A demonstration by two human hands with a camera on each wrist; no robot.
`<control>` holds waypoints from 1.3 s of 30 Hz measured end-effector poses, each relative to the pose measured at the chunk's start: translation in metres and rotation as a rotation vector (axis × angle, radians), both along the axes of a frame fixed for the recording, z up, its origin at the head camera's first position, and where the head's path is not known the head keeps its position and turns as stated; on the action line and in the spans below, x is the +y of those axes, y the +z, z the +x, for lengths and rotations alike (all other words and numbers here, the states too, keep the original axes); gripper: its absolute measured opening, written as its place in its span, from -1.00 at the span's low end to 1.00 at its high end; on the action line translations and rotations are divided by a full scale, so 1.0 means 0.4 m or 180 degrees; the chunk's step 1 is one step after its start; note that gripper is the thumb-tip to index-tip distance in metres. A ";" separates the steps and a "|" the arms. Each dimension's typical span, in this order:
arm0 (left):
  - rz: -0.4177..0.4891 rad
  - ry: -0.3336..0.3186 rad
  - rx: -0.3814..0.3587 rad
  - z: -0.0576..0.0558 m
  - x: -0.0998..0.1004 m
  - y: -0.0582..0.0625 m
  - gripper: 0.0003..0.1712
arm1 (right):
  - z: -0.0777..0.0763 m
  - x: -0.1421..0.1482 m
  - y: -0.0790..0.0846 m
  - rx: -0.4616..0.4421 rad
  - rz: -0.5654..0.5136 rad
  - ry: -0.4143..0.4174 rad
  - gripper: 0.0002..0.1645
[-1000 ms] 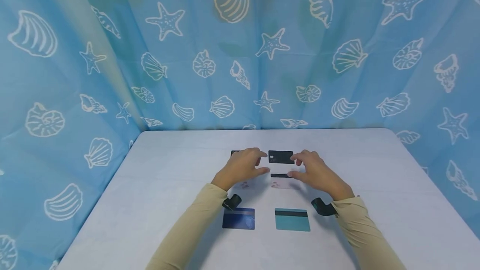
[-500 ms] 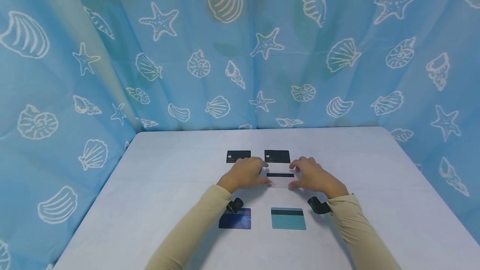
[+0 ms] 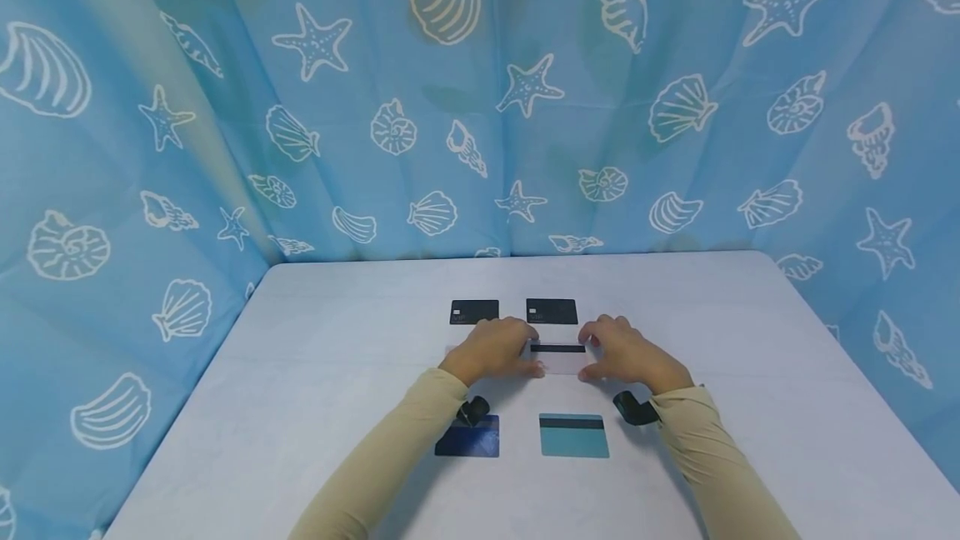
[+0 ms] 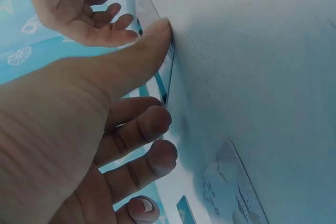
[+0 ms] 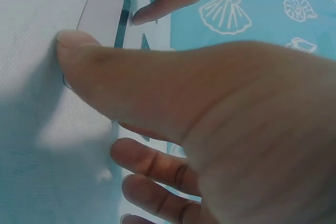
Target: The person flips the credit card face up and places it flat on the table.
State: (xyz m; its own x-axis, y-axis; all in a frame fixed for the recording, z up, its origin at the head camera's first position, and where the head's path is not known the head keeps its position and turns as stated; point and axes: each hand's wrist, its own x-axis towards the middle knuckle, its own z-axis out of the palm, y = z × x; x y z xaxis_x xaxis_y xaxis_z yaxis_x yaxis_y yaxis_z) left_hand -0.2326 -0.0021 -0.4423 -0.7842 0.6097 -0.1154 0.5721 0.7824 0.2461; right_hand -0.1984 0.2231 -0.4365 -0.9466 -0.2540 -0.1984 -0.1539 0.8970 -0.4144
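Note:
A pale pinkish bank card (image 3: 561, 363) with a black stripe lies on the white table between my two hands. My left hand (image 3: 487, 350) holds its left end, thumb at the near corner and index finger at the far one. At the right end, my right hand (image 3: 628, 355) holds the card the same way, its thumb (image 5: 84, 59) on the near corner. The other fingers of both hands are bent and free. Another pale card with a printed pattern (image 4: 231, 192) lies mostly hidden under my left hand in the head view.
Two black cards (image 3: 551, 312) lie side by side beyond my hands. Nearer me are a dark blue card (image 3: 472, 442) at left and a teal card (image 3: 574, 438) at right. A blue curtain (image 3: 450, 148) with white shells hangs behind the white table (image 3: 337, 340).
Both hands have come from around the right black card down to the pale striped card's ends. The left black card is now in plain view. The head view has shifted slightly.

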 end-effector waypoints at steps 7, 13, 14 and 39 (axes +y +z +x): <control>0.0047 0.0038 -0.0025 -0.004 0.001 0.002 -0.39 | -0.006 -0.004 -0.003 0.0069 0.0021 0.0049 -0.42; 0.0024 0.0058 -0.0078 -0.006 0.000 0.003 -0.41 | -0.007 -0.004 -0.009 0.0033 -0.0060 0.0051 -0.45; 0.0015 0.0065 -0.0095 -0.006 0.000 0.003 -0.41 | -0.006 -0.005 -0.008 0.0023 -0.0076 0.0060 -0.45; -0.0119 0.0184 -0.0104 0.005 0.003 0.010 -0.35 | -0.009 -0.001 -0.002 -0.0078 -0.0002 0.0107 -0.34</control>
State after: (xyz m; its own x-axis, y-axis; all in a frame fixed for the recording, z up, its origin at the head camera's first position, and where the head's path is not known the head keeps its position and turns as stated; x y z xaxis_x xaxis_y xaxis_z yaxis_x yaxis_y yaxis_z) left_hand -0.2305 -0.0008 -0.4385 -0.8134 0.5583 -0.1633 0.5179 0.8229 0.2339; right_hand -0.2021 0.2226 -0.4374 -0.9324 -0.2859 -0.2212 -0.1738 0.8912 -0.4190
